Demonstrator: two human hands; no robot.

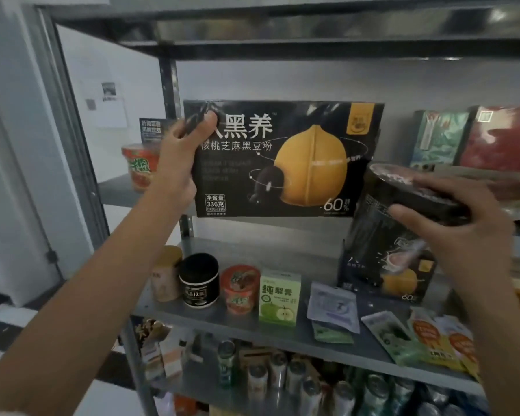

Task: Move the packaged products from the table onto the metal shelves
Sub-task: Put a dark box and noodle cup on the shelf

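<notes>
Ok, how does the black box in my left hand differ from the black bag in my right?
The black box is wide, the black bag narrower and taller. The left hand grips the box by its side edge; the right hand grips the bag's top. The box faces you squarely, the bag tilts. Both show a yellow fruit and 60.

White wall at the left, grey door frame slanting down beside it, paper notices stuck on the far wall past the frame, pale floor with dark patches at bottom left.
</notes>
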